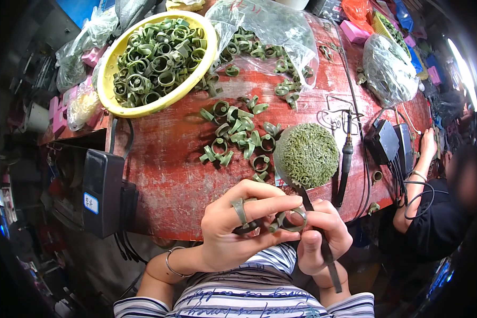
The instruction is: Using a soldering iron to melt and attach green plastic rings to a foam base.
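Note:
My left hand (230, 236) pinches a small green ring piece (275, 224) at the bottom centre, with another green ring (239, 212) round one of its fingers. My right hand (323, 238) is closed on a long, dark flat strip like a file (331, 273), held against the ring piece. Just beyond my hands stands a round tub of green shavings or granules (307, 153). To its left lies a loose group of green ring pieces (244, 137); to its right lies a black pen-like tool with a cord (346, 159).
A yellow basin (105, 79) of ring pieces and a clear bag (259, 24) sit at the back of the red table (169, 180). Black boxes (98, 191) with cables stand at both sides. A co-worker's arm (418, 175) reaches onto the right edge. Bags and pink blocks (355, 32) line the rim.

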A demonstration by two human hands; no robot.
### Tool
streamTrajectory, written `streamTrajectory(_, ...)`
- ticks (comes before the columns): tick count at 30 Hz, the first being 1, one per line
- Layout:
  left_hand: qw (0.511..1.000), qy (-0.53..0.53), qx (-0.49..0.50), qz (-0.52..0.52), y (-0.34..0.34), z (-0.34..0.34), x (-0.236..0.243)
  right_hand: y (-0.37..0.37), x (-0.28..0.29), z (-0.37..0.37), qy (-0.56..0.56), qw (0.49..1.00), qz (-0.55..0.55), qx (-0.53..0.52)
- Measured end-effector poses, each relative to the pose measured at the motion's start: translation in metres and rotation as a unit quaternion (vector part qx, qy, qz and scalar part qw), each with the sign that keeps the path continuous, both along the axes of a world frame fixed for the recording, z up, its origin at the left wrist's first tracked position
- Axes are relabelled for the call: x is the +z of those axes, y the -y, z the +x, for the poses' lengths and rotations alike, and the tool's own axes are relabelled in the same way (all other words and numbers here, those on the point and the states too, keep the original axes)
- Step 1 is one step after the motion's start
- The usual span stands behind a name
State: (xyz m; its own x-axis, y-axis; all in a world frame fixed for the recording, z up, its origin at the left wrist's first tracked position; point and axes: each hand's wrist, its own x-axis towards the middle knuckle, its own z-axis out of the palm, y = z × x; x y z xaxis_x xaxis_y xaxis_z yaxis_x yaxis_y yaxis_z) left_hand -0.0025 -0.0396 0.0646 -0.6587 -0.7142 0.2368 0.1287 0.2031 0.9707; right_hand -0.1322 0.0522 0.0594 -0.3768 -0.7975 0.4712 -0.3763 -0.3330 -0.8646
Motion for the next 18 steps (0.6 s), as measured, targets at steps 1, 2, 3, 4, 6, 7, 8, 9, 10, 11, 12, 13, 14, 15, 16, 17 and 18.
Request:
streamTrajectory(1, 1.0, 0.0, 0.0, 0.0, 0.0001, 0.0002, 0.0009, -0.0006, -0.0034, 0.0001, 0.01, 1.0, 0.003, 0.003)
streamTrajectory(2, 1.0, 0.005, 0.005, -0.02, 0.0002, 0.0007, 0.0018, -0.0008, -0.0049, 0.0002, 0.02, 1.0, 0.007, 0.007)
streamTrajectory(3, 0.999, 0.01, 0.008, -0.04, 0.0002, 0.0007, 0.0019, -0.0005, -0.0023, -0.0002, 0.034, 0.999, 0.024, 0.012)
streamTrajectory(4, 0.999, 0.009, 0.008, -0.04, -0.0003, -0.0001, 0.0014, -0.0014, -0.0002, 0.0002, 0.033, 0.999, 0.024, 0.011)
streamTrajectory(6, 0.998, -0.005, 0.038, -0.043, -0.002, -0.0018, -0.0005, -0.0037, 0.0025, 0.0015, 0.121, 0.989, 0.085, 0.017)
streamTrajectory(7, 0.998, -0.005, 0.039, -0.043, -0.0024, -0.0013, -0.001, -0.004, 0.0021, 0.0016, 0.121, 0.989, 0.085, 0.018)
streamTrajectory(8, 0.998, 0.006, 0.034, -0.047, -0.0026, -0.0006, -0.0015, -0.0042, 0.0013, 0.0016, 0.152, 0.984, 0.089, 0.027)
streamTrajectory(9, 0.998, 0.017, 0.029, -0.05, -0.0029, -0.0001, -0.0017, -0.0046, 0.001, 0.0016, 0.182, 0.978, 0.093, 0.036)
streamTrajectory(10, 0.998, 0.017, 0.028, -0.05, -0.0029, 0.0003, -0.0015, -0.0046, 0.0013, 0.0023, 0.182, 0.978, 0.093, 0.036)
streamTrajectory(11, 0.998, 0.025, 0.024, -0.052, -0.0028, 0.0006, -0.0012, -0.004, 0.0018, 0.0034, 0.198, 0.975, 0.09, 0.038)
streamTrajectory(12, 0.998, 0.034, 0.02, -0.055, -0.0029, 0.001, -0.0008, -0.0033, 0.0023, 0.0042, 0.215, 0.972, 0.086, 0.041)
streamTrajectory(13, 0.998, 0.034, 0.02, -0.055, -0.0029, 0.0012, -0.0015, -0.0022, 0.0018, 0.0042, 0.215, 0.972, 0.086, 0.041)
streamTrajectory(14, 1.0, 0.021, 0.001, -0.015, -0.0029, 0.0014, -0.0029, -0.0008, 0.0005, 0.004, 0.204, 0.976, 0.069, 0.046)
streamTrajectory(15, 0.999, 0.008, -0.018, 0.027, -0.0029, 0.0015, -0.0039, -0.0002, -0.0003, 0.0038, 0.193, 0.979, 0.051, 0.05)
streamTrajectory(16, 0.999, 0.008, -0.018, 0.027, -0.003, 0.0017, -0.0036, -0.0007, 0.0006, 0.004, 0.193, 0.979, 0.051, 0.05)
streamTrajectory(17, 0.99, -0.023, -0.037, 0.136, -0.0031, 0.002, -0.0029, -0.0017, 0.0021, 0.0044, 0.249, 0.964, 0.067, 0.059)
streamTrajectory(18, 0.967, -0.053, -0.056, 0.243, -0.003, 0.0021, -0.0027, -0.0029, 0.0031, 0.0045, 0.305, 0.946, 0.084, 0.066)
